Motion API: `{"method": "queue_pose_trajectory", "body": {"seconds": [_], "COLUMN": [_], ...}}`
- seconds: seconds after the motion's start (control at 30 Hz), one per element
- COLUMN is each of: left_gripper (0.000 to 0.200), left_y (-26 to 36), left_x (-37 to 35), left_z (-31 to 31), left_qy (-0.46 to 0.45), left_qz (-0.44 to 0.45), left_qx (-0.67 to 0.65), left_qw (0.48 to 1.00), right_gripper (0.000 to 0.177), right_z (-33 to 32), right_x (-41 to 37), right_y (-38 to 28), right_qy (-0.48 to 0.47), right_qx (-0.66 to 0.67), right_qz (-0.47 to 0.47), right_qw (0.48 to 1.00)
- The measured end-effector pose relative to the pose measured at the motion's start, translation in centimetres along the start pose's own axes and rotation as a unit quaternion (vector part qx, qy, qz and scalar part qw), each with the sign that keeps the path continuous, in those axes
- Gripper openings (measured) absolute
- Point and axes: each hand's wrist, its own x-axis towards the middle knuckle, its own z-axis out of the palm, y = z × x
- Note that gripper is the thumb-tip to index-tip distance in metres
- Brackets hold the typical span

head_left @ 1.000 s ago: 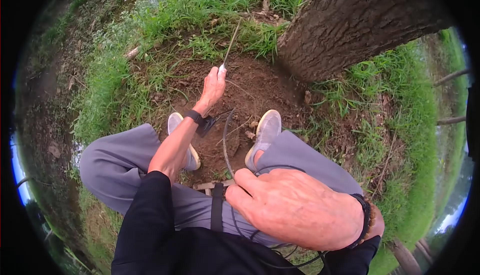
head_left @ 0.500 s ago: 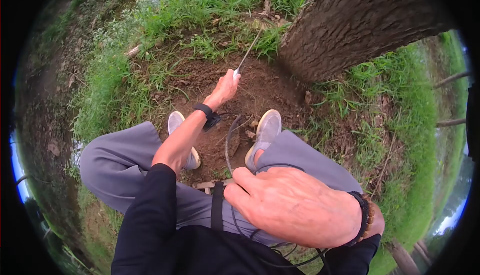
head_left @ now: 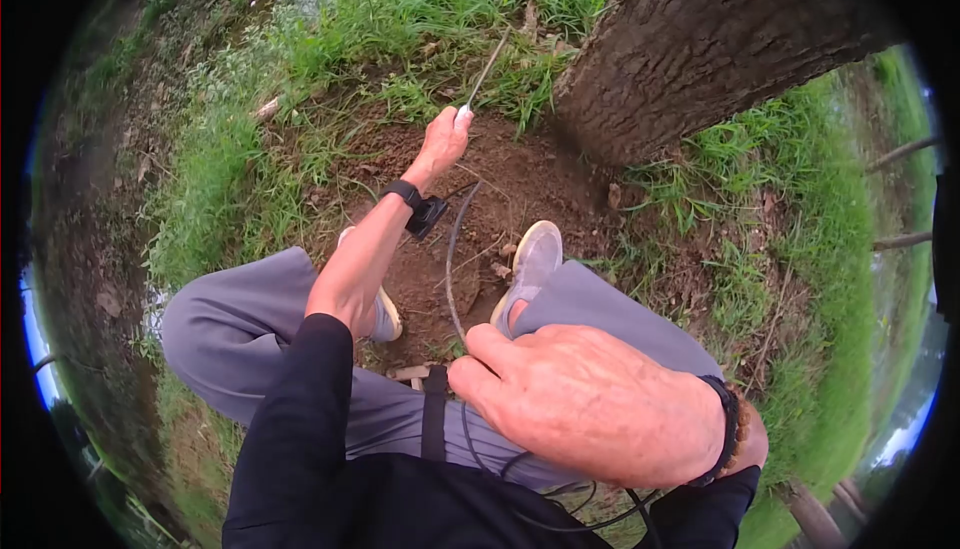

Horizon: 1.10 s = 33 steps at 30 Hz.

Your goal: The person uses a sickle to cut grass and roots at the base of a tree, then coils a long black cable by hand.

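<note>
My left hand [head_left: 440, 141] reaches out over the bare soil, its fingers wrapped around the white handle of a long, thin metal tool [head_left: 487, 71]. The tool slants up toward the grass left of the tree trunk; its exact kind does not show. A black wrist strap with a small dark device [head_left: 426, 217] sits on my left wrist. From there a dark cable [head_left: 451, 267] loops down to my right hand [head_left: 580, 404]. That hand hovers over my lap, fingers curled with thumb and forefinger close together. The cable passes behind its fingertips, and whatever they hold is hidden.
A thick tree trunk [head_left: 700, 49] rises at the upper right. Dug brown soil [head_left: 540, 169] lies between my shoes and the trunk, with grass [head_left: 430, 9] around it. My right shoe [head_left: 538, 254] and bent knees frame the soil. Loose cables [head_left: 570, 527] cross my lap.
My left hand and the tool have moved slightly up and left, away from me. The cable hangs in a wider, tauter curve. My right hand has hardly moved.
</note>
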Motion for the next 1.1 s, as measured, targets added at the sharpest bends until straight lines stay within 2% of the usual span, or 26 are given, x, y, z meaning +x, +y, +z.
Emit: {"method": "queue_pose_trajectory", "body": {"seconds": [0.07,0.13,0.17,0.33,0.4,0.43,0.47,0.53,0.57,0.67,0.73,0.9,0.93,1.03,1.1], "left_gripper": [0.038,0.038,0.038,0.037,0.036,0.035,0.035,0.034,0.033,0.031,0.029,0.029,0.029,0.031,0.033], "left_y": [-0.5,1.3,0.9,1.5,1.3,2.8,2.2,0.4,-0.1,0.4,-1.4,-1.7,-1.3,-0.9,-0.6], "left_x": [1.9,1.0,0.8,-1.3,-2.1,-3.0,-2.9,-2.5,-2.3,-2.4,-2.3,-2.8,-2.6,-1.9,-1.2], "left_z": [2.9,4.4,5.4,3.6,2.8,1.8,1.7,1.3,0.9,-2.1,-3.5,-9.9,-10.6,-10.5,-9.2], "left_qy": [-0.014,-0.094,-0.096,-0.134,-0.158,-0.184,-0.184,-0.143,-0.135,-0.141,-0.121,-0.124,-0.093,-0.049,-0.017], "left_qz": [-0.027,-0.1,-0.109,-0.116,-0.053,-0.115,-0.114,-0.01,0.013,0.022,0.032,0.027,0.045,0.039,0.037], "left_qx": [-0.008,-0.071,-0.078,-0.064,-0.024,-0.034,-0.034,0.07,0.079,0.12,0.162,0.251,0.274,0.241,0.155], "left_qw": [1.0,0.988,0.986,0.982,0.986,0.976,0.976,0.987,0.988,0.982,0.979,0.96,0.956,0.969,0.987], "right_gripper": [0.013,0.013,0.013,0.014,0.014,0.014,0.014,0.014,0.014,0.015,0.015,0.014,0.014,0.013,0.013], "right_z": [0.0,0.1,0.1,0.1,0.1,0.1,0.2,0.4,0.3,0.0,0.1,0.1,0.1,0.2,0.4], "right_x": [0.0,-0.1,-0.1,0.1,0.3,0.3,0.3,0.3,0.3,0.2,0.1,-0.3,-0.4,-0.4,-0.5], "right_y": [0.1,0.3,0.4,0.2,0.1,0.1,0.2,0.3,0.2,0.0,0.0,0.0,0.0,-0.2,0.0], "right_qy": [-0.006,0.003,0.002,-0.008,-0.012,-0.016,-0.015,-0.007,-0.007,-0.02,-0.017,-0.021,-0.02,-0.014,-0.011], "right_qx": [-0.001,-0.004,-0.003,-0.005,-0.007,-0.008,-0.009,-0.001,-0.003,0.0,0.003,-0.003,0.0,-0.013,-0.014], "right_qz": [0.007,0.008,0.009,-0.021,-0.022,-0.021,-0.021,-0.013,-0.012,0.006,0.016,0.005,0.0,-0.008,-0.011], "right_qw": [1.0,1.0,1.0,1.0,1.0,1.0,1.0,1.0,1.0,1.0,1.0,1.0,1.0,1.0,1.0]}}
